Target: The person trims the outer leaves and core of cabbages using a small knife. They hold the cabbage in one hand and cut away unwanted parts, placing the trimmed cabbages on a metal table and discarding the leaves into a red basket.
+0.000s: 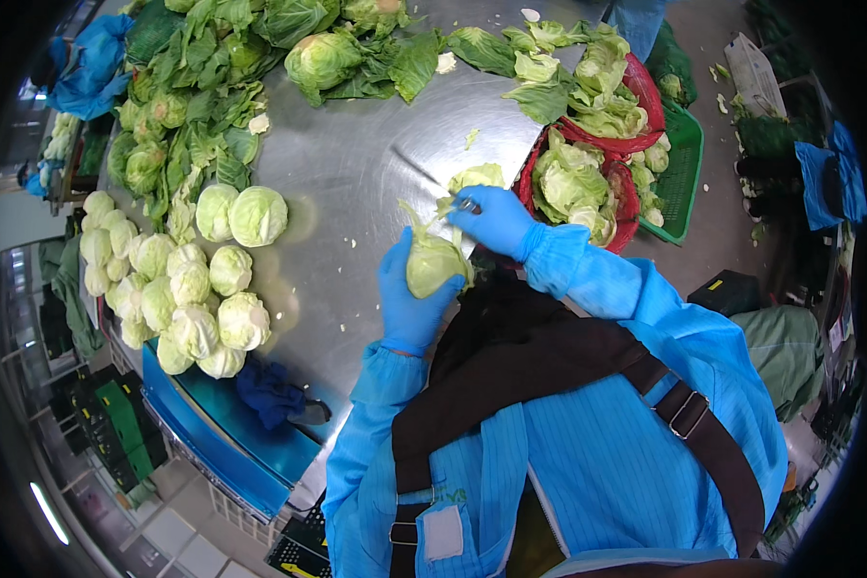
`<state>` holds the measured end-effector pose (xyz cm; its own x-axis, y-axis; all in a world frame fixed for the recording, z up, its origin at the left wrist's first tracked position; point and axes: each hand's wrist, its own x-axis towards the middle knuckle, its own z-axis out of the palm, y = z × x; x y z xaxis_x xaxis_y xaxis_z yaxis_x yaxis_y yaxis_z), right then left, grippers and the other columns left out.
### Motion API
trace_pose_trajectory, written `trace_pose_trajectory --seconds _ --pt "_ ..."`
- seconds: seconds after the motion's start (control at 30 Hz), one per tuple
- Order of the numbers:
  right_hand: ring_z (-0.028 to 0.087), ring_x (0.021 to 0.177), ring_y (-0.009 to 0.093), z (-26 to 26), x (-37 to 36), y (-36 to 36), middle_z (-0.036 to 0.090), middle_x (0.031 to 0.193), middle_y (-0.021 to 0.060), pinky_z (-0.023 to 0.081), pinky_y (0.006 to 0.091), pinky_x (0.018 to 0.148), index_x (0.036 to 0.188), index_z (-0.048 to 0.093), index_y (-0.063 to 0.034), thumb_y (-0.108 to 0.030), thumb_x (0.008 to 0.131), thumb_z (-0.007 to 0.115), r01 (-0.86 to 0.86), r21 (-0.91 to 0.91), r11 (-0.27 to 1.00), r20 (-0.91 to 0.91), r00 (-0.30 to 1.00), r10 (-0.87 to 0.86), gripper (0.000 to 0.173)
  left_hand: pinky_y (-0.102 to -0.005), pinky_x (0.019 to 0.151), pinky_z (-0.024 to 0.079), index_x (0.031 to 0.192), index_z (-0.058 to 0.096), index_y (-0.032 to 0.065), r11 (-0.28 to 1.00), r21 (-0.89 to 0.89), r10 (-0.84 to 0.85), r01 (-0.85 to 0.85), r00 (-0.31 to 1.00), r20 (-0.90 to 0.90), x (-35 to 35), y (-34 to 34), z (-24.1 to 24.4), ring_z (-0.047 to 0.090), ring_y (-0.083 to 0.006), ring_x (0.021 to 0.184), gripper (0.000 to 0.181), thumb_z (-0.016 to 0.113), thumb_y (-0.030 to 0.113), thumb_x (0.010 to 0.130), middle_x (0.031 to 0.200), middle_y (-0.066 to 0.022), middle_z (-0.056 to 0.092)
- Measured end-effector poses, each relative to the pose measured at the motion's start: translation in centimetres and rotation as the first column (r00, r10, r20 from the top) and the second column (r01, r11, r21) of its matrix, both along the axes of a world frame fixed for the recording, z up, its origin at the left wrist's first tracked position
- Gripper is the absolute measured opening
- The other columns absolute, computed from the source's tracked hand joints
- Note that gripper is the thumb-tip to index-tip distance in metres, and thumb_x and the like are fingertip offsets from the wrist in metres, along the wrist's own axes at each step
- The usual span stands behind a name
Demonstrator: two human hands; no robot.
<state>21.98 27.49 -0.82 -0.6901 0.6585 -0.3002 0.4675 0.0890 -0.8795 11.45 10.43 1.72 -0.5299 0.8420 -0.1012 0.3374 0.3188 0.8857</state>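
My left hand (413, 300), in a blue glove, holds a pale green cabbage head (433, 264) near the table's edge close to my body. In my right hand (493, 217), gloved too, is a knife (420, 167), its blade pointing up and left over the metal table. Loose leaf pieces hang between the right hand and the head, and a cut leaf (477, 175) lies just beyond that hand. Trimmed cabbage heads (188, 289) are grouped at the table's left, two of them (242, 214) a little apart. Untrimmed cabbages with dark outer leaves (325, 61) lie along the far side.
Red net bags (636, 195) full of leaves stand against the table's right edge, beside a green plastic crate (686, 173) holding cabbage pieces. A dark blue cloth (271, 394) lies at the near left, by a blue chute (224, 433). Leaf scraps dot the steel table (332, 166).
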Motion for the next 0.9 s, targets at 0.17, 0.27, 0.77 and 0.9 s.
trace_pose_trajectory --seconds 0.17,0.27,0.77,0.9 --pt "0.064 0.075 0.026 -4.2 1.4 1.1 0.066 0.081 0.0144 0.050 0.0358 0.071 0.103 0.064 -0.0026 -0.039 0.080 0.068 0.228 -0.070 0.971 0.038 0.973 -0.226 0.043 -0.0387 0.099 0.045 0.144 0.031 0.0023 0.965 0.063 0.190 -0.253 0.848 0.495 -1.2 -0.2 0.0 0.049 -0.0267 0.120 0.088 0.080 0.006 0.071 0.134 -0.0154 0.043" --pt "0.064 0.095 0.026 -0.4 0.5 -0.8 0.065 0.106 0.0159 0.050 0.0332 0.087 0.131 0.052 -0.0059 -0.053 0.077 0.071 0.029 -0.143 0.989 0.074 0.997 -0.018 0.074 -0.0381 0.097 0.047 0.146 0.026 0.0029 0.955 0.041 0.207 -0.293 0.762 0.613 -1.7 -0.5 0.3 0.049 -0.0260 0.120 0.088 0.077 0.003 0.074 0.135 -0.0161 0.043" --pt "0.061 0.085 0.014 -2.0 -1.6 -0.1 0.067 0.090 0.0091 0.048 0.0299 0.077 0.097 0.066 -0.0058 -0.032 0.081 0.073 -0.303 -0.301 0.904 -0.078 0.953 0.293 0.032 -0.0388 0.101 0.043 0.145 0.029 0.0039 0.974 0.113 0.098 -0.195 0.817 0.569 -2.9 -1.6 -1.4 0.045 -0.0267 0.123 0.088 0.079 0.007 0.073 0.136 -0.0151 0.040" --pt "0.065 0.084 0.025 1.9 -3.8 -0.9 0.066 0.092 0.0104 0.050 0.0354 0.078 0.107 0.063 -0.0123 -0.032 0.083 0.065 -0.408 -0.025 0.913 0.350 0.852 0.390 0.031 -0.0391 0.104 0.039 0.142 0.034 0.0043 0.982 0.151 0.059 -0.110 0.949 0.310 -4.1 -1.8 -3.3 0.044 -0.0283 0.123 0.090 0.083 0.015 0.068 0.132 -0.0142 0.041"
